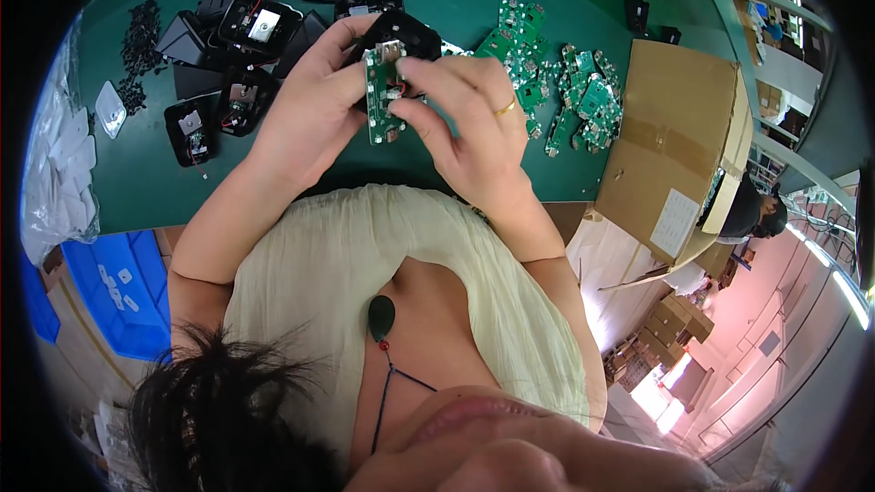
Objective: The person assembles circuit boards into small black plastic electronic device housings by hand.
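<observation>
I view the work from the head camera. My left hand (314,91) is closed around a black housing (415,35), gripping it between thumb and fingers. A green circuit board (375,117) stands on edge at the near side of that housing, above the surface (583,5), with the left thumb against its left side. My right hand (478,118) is at the board's right side, fingers bent; thumb tip and index fingertip are apart, with a short red wire (402,88) between them. I cannot tell whether these fingertips pinch the wire.

Reference positions on the green surface:
- Left of the hands: several open black housings (193,132), some with red wires.
- Farther left: a heap of small black parts (141,41), with a pale diamond-shaped plate (111,109) near it.
- Right of the hands: two adjacent piles of green boards (591,96).
- Right end: a brown cardboard box (674,109).

A blue bin (146,310) is located below the surface's left end.
</observation>
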Demonstrator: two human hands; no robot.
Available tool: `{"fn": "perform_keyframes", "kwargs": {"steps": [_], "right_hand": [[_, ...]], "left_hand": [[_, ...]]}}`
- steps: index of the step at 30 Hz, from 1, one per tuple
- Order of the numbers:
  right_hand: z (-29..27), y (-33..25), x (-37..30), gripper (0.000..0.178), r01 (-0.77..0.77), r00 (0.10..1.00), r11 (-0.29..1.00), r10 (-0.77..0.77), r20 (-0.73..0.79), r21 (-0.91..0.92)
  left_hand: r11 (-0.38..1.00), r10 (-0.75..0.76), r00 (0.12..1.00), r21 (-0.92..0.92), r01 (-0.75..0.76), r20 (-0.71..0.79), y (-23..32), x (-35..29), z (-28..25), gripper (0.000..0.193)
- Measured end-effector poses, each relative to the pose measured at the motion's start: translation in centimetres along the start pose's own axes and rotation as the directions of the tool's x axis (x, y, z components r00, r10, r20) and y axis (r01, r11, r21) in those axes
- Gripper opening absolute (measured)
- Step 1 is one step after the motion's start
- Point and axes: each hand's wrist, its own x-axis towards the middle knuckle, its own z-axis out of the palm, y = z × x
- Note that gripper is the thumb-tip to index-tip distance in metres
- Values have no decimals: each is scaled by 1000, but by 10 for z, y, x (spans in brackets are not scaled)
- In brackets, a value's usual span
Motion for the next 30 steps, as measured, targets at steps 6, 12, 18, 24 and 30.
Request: {"fn": "perform_keyframes", "kwargs": {"steps": [6,12,18,24,30], "right_hand": [[-1,2,-1,29,120,993,991,-118,32,-62],[1,6,4,28,147,980,970,-169,-102,-194],[0,9,7,27,118,993,972,-122,-4,-201],[-6,9,16,26,135,988,972,-118,98,-192],[-5,13,10,32,132,990,990,-128,65,-54]], "left_hand": [[964,189,982,187,-191,26,-6,-4,7,37],[948,243,967,194,-252,70,-11,-10,9,37],[909,303,946,261,-324,118,-12,-11,8,43],[851,368,919,346,-394,143,-12,-16,11,39],[842,405,905,331,-426,131,-10,-17,7,34]]}}
